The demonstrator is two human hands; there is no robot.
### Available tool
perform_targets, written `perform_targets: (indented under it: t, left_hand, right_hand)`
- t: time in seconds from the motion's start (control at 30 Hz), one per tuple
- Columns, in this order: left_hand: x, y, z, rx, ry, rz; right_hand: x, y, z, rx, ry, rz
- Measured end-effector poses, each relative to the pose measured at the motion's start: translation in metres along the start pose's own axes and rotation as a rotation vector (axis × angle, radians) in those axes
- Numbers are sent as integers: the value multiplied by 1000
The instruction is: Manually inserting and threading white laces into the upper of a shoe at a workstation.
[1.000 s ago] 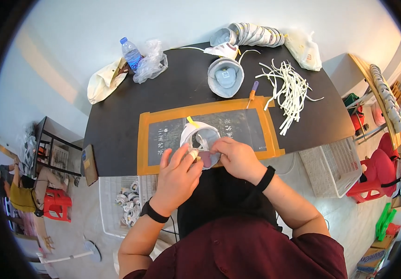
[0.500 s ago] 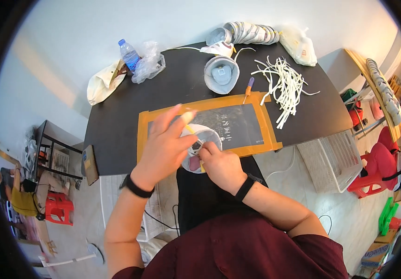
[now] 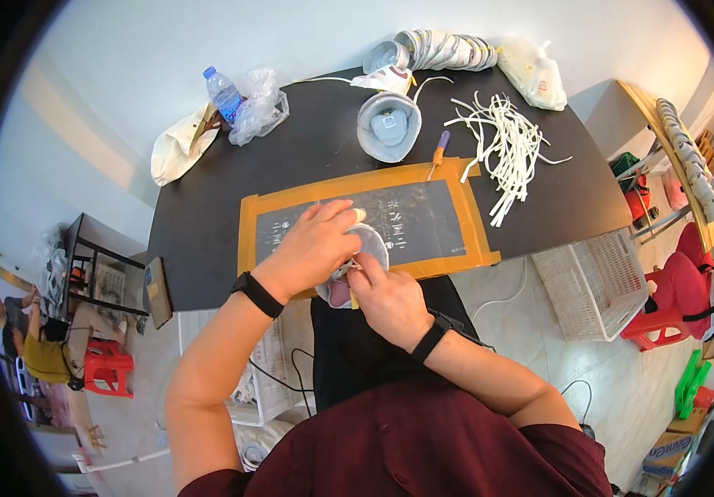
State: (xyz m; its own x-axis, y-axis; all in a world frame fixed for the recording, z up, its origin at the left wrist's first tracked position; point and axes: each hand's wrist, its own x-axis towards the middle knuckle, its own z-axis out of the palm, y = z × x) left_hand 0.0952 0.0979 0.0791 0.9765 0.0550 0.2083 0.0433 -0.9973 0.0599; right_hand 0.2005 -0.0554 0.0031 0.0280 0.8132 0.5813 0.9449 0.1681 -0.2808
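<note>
My left hand (image 3: 317, 247) lies over a grey cup-shaped face mask (image 3: 372, 247) and grips it from above. My right hand (image 3: 386, 296) holds the mask's near edge, fingers pinched on a pale strap end. The mask sits at the front of a dark mat edged with orange tape (image 3: 466, 222) on a black table (image 3: 208, 207). Most of the mask is hidden under my hands.
Another grey mask (image 3: 388, 126) lies behind the mat, with an orange-handled tool (image 3: 437, 153) beside it. A heap of white straps (image 3: 506, 149) is at the right, a stack of masks (image 3: 440, 50) at the back. A water bottle (image 3: 224, 93) and plastic bags stand far left. A white basket (image 3: 593, 282) sits at right.
My left hand reached forward over the mat, then came back down onto the mask. Both hands now sit closer together on the mask at the mat's near edge.
</note>
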Motion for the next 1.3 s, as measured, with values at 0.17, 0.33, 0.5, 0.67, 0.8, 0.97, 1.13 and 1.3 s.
perform_targets:
  t: [0.17,0.33,0.5,0.67,0.8,0.97,1.13,1.3]
  left_hand:
    - [-5,-9,8,-148,46,23]
    - [-2,-11,4,-351,33,-2]
    - [-3,-13,5,-375,44,5]
    - [-2,-9,5,-242,88,-12]
    - [2,-6,2,-144,13,-142]
    - [12,-4,-3,19,-74,-152]
    - [24,-5,-5,6,-225,-328]
    - [28,-6,-6,79,-261,-235]
  right_hand:
    - [0,-6,-3,-64,-12,69]
    - [2,-4,-5,-52,-64,55]
    - [4,-5,-7,-65,-101,48]
    - [6,-7,-8,-87,-57,86]
    - [7,-9,-10,-103,-85,83]
    - [10,-8,-12,-16,-135,141]
    - [11,-5,-9,9,-166,142]
    - [9,0,-10,14,-183,132]
